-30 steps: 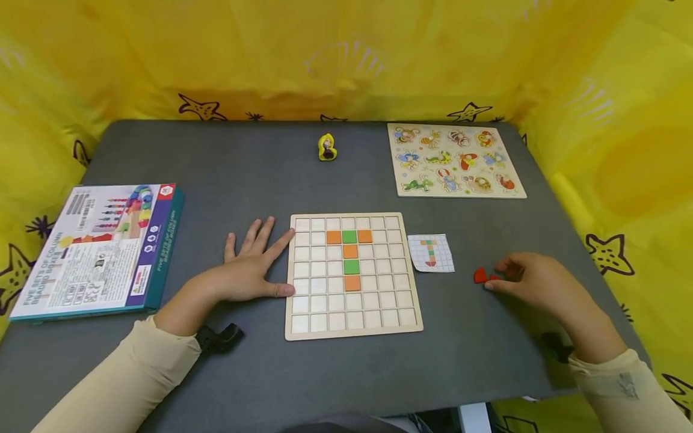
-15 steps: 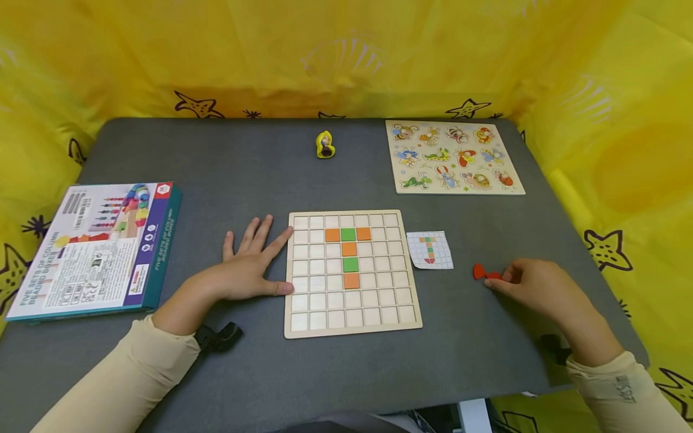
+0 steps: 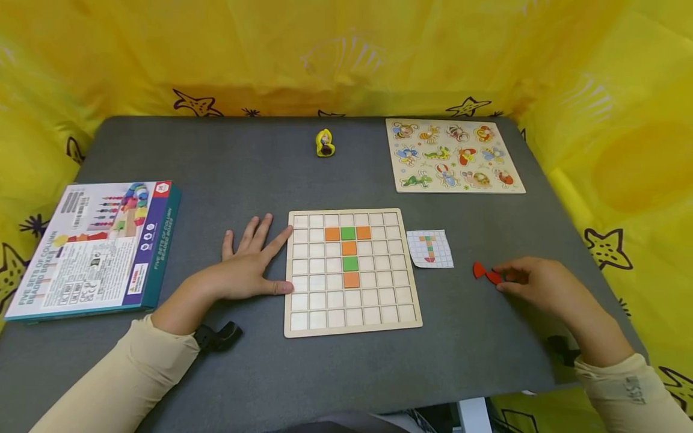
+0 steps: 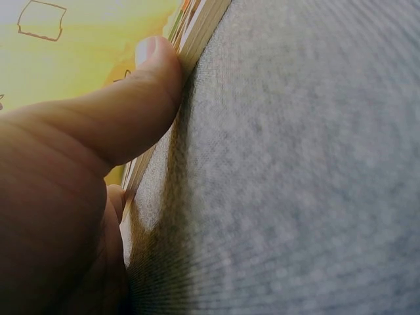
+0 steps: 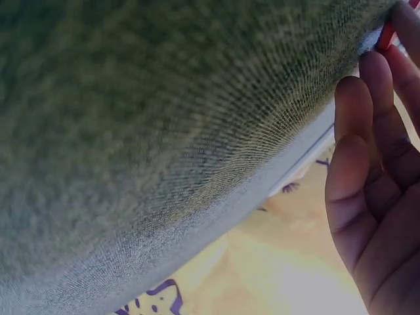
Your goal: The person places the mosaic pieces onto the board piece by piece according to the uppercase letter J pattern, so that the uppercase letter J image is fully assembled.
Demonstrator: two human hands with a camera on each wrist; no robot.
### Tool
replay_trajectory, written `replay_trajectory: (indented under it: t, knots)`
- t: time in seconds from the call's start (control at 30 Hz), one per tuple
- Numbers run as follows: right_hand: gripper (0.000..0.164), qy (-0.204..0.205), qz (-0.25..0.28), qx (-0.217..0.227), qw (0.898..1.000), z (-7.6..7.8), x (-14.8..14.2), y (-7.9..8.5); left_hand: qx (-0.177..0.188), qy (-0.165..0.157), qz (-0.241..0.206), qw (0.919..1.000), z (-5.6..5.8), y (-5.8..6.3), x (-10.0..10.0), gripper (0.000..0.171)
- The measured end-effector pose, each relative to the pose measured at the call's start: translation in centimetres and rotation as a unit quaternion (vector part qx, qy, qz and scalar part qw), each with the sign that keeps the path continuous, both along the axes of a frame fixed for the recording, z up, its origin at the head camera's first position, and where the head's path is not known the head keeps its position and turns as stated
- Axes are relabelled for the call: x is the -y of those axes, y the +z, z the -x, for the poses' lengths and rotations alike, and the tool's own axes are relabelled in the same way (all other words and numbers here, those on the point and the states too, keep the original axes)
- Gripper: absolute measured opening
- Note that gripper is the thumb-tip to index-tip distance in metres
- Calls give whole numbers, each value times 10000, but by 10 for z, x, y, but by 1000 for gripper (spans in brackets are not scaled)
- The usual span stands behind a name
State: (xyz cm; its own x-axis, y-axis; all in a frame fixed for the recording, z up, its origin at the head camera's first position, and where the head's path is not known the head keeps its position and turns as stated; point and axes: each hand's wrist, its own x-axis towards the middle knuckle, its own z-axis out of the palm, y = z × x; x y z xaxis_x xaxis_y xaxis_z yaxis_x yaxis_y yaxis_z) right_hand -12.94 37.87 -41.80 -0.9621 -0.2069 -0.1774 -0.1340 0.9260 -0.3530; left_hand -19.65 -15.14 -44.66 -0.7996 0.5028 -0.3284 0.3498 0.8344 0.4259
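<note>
My left hand (image 3: 238, 273) lies with spread fingers at the left edge of a wooden grid board (image 3: 411, 310), its thumb and index fingertip touching the rim. In the left wrist view, the thumb (image 4: 141, 98) presses on the board's side. Orange and green square tiles (image 3: 350, 263) form a T shape in the grid. Off to the right, my right hand (image 3: 541, 285) pinches a small red tile (image 3: 493, 277) at the table surface. A second red tile (image 3: 479, 270) with a rounded edge lies just left of it. The right wrist view shows a red sliver (image 5: 386, 37) between the fingertips.
A small pattern card (image 3: 430, 249) lies against the board's right side. A boxed toy set (image 3: 97, 252) is at the left. Behind are a yellow figurine (image 3: 325, 143) and an insect puzzle board (image 3: 457, 156). Yellow cloth (image 3: 346, 54) surrounds the grey table (image 3: 243, 162).
My right hand has shifted slightly right, and more of the red tile at its fingertips shows, now angled differently beside the other one. My left hand stays at the board.
</note>
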Motion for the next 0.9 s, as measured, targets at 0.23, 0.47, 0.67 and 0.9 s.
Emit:
replay_trajectory:
  t: [0.23, 0.47, 0.67, 0.9]
  knots:
    - [34, -59, -45, -64, 10000, -1, -1, 0, -5, -6, 8, 10000, 0, 0, 0, 114]
    - [27, 38, -138, -242, 9996, -3, -3, 0, -38, 41, -70, 10000, 0, -3, 0, 113]
    - [25, 130, -265, -563, 9980, -6, 4, 9, -16, 57, -110, 9999, 0, -4, 1, 112]
    - [23, 1113, -111, -1441, 9832, -2, 61, 19, 27, -2, -73, 10000, 1, -2, 0, 113]
